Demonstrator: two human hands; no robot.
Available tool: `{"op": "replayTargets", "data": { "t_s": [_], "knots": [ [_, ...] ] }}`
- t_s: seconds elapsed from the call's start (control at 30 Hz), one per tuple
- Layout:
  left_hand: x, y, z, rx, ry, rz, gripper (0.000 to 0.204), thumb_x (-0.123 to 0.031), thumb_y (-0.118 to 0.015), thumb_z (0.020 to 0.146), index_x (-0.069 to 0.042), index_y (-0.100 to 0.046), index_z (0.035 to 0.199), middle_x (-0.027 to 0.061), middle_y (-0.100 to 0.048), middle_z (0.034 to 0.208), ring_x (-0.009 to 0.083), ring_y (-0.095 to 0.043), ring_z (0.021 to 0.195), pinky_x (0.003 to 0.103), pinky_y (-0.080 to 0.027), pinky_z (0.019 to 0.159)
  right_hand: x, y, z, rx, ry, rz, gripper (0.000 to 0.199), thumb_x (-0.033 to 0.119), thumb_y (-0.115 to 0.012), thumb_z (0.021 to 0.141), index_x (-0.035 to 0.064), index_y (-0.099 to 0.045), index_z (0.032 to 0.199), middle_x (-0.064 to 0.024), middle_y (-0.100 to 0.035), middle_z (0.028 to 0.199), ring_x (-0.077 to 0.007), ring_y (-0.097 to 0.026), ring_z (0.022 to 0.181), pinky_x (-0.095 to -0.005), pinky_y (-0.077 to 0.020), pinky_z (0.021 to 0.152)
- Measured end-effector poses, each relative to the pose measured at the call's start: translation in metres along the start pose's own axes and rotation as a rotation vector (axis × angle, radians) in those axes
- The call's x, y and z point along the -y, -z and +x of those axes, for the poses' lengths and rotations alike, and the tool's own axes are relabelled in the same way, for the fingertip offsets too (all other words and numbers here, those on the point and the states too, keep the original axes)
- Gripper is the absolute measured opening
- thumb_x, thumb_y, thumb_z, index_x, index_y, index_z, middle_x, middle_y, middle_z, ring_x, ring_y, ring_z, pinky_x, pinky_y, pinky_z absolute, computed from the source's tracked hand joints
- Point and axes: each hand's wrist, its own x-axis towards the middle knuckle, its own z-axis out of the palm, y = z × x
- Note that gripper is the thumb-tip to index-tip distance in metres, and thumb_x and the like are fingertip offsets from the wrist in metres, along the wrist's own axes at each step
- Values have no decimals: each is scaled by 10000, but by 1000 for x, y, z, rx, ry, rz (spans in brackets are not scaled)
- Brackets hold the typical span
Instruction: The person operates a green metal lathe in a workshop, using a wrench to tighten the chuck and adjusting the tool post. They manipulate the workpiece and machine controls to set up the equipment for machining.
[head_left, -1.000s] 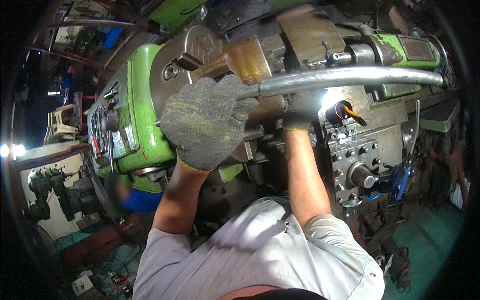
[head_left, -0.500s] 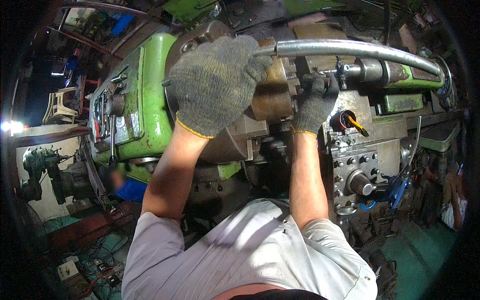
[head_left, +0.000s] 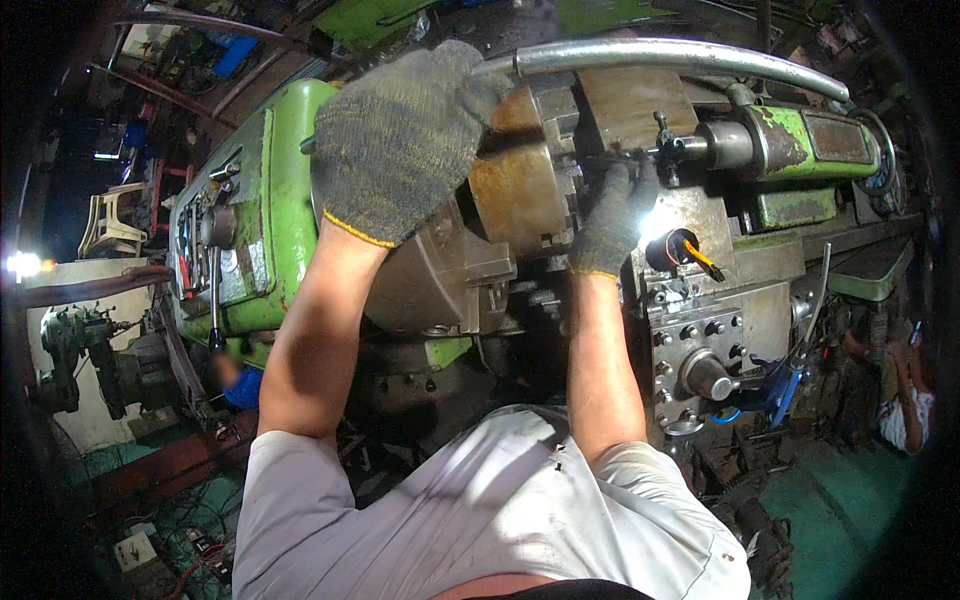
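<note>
The fingers [head_left: 440, 95] of the left hand [head_left: 400, 140], in a grey knit work glove with a yellow cuff, are wrapped shut around the near end of a long curved silver steel pipe [head_left: 680, 55] that arcs over the top of the green metal lathe [head_left: 270, 210]. The right hand [head_left: 612, 215], gloved the same way, reaches in beside the large grey steel chuck [head_left: 450, 270]; its fingers [head_left: 625, 180] rest against the brown cylindrical workpiece [head_left: 515, 185] clamped in the chuck, and whether they grip anything cannot be told. The pipe appears to serve as a lever on the chuck, so the step in hand looks like tightening or loosening. A further pull would call for a firm hold and the right hand kept clear of the chuck.
</note>
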Motion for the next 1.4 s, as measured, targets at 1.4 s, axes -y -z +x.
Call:
{"op": "replayTargets", "data": {
  "t_s": [1.4],
  "knots": [
    [-7, 1, 14, 100, -98, -360, 210, -91, -537, 905, -2, -682, 1028, 124, -660, 952, 222, -653, 745, 342, -546, 710, 2, -8, 8, 251, -171, 67, 417, 171, -552, 1015, -2, -580, 1393, -156, -640, 1319, -236, -610, 1179, -356, -495, 991]
  ]
}}
